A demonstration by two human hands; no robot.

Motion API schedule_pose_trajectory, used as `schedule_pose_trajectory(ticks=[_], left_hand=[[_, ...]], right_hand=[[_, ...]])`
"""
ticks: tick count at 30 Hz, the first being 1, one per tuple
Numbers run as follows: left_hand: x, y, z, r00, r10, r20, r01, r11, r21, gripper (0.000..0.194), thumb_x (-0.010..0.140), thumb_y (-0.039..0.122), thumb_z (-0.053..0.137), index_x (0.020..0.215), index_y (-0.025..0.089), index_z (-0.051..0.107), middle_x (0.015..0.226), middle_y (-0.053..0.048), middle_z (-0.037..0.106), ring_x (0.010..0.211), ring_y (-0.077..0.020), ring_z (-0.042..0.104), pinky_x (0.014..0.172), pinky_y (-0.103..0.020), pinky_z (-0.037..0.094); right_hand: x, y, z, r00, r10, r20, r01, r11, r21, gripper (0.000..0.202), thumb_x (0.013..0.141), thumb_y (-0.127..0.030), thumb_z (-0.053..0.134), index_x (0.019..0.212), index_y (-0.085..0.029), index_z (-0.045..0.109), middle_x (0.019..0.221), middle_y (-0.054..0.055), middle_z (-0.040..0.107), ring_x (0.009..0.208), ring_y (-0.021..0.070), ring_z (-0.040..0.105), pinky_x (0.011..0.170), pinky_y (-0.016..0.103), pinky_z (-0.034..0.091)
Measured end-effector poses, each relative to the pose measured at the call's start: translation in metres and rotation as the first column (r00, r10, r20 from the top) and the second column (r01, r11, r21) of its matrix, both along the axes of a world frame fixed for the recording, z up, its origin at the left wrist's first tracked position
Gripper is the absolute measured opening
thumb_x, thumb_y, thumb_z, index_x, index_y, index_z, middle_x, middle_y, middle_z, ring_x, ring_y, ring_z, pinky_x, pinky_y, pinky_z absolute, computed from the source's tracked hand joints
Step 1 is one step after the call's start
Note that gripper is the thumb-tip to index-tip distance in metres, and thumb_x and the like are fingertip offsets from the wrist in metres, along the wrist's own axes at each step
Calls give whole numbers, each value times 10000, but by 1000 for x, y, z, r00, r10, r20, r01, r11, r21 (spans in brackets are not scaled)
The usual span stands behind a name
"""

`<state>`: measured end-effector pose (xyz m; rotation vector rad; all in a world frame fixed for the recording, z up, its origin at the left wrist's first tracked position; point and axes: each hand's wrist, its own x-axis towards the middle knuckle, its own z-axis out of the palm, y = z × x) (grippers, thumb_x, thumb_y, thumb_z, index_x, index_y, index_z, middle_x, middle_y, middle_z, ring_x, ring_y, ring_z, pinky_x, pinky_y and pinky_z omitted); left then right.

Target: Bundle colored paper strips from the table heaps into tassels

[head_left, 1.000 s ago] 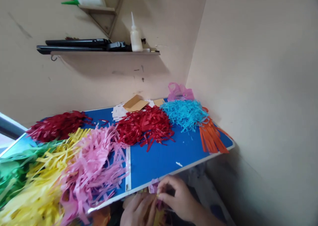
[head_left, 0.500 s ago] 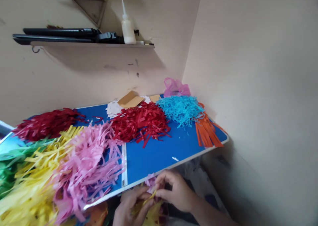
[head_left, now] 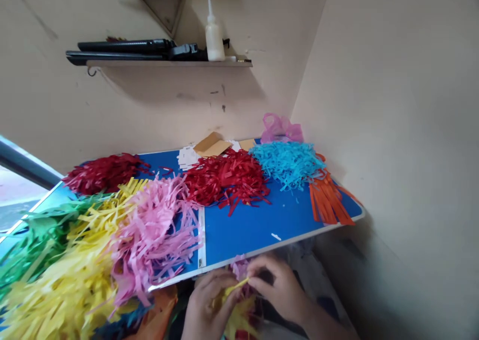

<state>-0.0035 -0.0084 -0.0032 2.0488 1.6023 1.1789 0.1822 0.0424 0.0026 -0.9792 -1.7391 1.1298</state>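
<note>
Just below the table's front edge, my left hand (head_left: 213, 300) is closed around a twisted yellow paper strip (head_left: 238, 284). Thumb and fingers of my right hand (head_left: 275, 285) pinch the strip's thin far end. More yellow fringed paper (head_left: 239, 320) hangs beneath my hands, partly hidden by them. A bit of pale pink paper (head_left: 240, 266) shows behind my fingers. Left of my hands, piles of fringed paper in pink (head_left: 153, 235), yellow (head_left: 71, 290) and green (head_left: 48, 235) spread over the blue table (head_left: 239, 235).
Red (head_left: 228, 178), dark red (head_left: 107, 173), light blue (head_left: 288, 163) and orange (head_left: 329, 198) fringe bunches lie on the table. Behind them are a brown envelope (head_left: 212, 144) and a pink plastic bag (head_left: 280, 128). A wall shelf (head_left: 168, 64) holds a glue bottle (head_left: 214, 40).
The view has swung left, so the table and shelf sit further right. Both hands keep hold of the yellow strip, which looks straighter between them.
</note>
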Motion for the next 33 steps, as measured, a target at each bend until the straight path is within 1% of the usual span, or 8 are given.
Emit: schedule_pose_trajectory(ticks=[2,6,15,24,27,29,31,33], left_hand=[[1,-1,-2,999,19,-39,-15,994,108,146,845,334,677,960,246,700,930,-42,756,902,-184,727,858,-293,595],[4,-2,0,995,-18,-94,40,971,235,108,846,171,643,892,264,672,823,32,742,797,-119,718,1081,-362,462],[12,-2,0,996,-43,-79,62,963,263,110,844,141,640,884,243,637,798,43,747,732,-100,721,1109,-346,437],[17,1,-7,995,-72,-71,88,965,245,118,850,147,634,908,249,646,814,43,756,733,-105,726,1068,-335,479],[20,0,-12,996,-49,-77,58,991,117,21,848,234,645,838,245,629,797,16,746,773,-152,728,947,-343,558],[16,-5,-11,997,-47,-55,46,999,-24,105,851,287,638,762,239,608,749,10,726,740,-159,718,759,-267,599],[4,-12,-6,999,-34,7,34,993,-117,149,858,323,632,740,233,619,725,6,717,682,-147,703,627,-200,573],[-10,-17,-2,996,-7,88,21,988,-154,165,850,362,649,756,227,663,738,-9,727,654,-145,696,599,-183,559]], right_hand=[[-1,-2,2,1000,0,24,-1,998,63,178,747,-49,635,831,-201,674,781,-6,723,741,146,670,729,221,500],[-3,-7,2,997,-36,70,21,979,201,144,784,-82,623,832,-215,652,793,2,722,762,157,667,751,237,493],[0,-11,-1,998,-33,59,22,984,175,163,774,-66,610,833,-216,635,775,-1,711,729,150,667,719,226,495],[5,-13,1,994,-23,105,3,982,189,172,786,-58,596,855,-213,626,788,-3,703,743,146,660,734,227,483],[5,-14,3,992,-12,125,-12,980,196,172,784,-54,588,831,-215,628,779,-3,698,743,146,653,730,229,478],[12,-12,0,992,16,125,-38,984,173,167,780,-62,598,826,-218,638,792,-2,704,753,150,650,733,232,479],[25,-8,-10,991,-10,131,-6,993,121,119,803,-109,613,827,-219,653,809,5,705,745,153,646,713,234,482],[40,-4,-28,964,-106,244,89,993,78,96,850,-184,607,777,-214,662,779,16,685,716,161,635,676,245,476]])
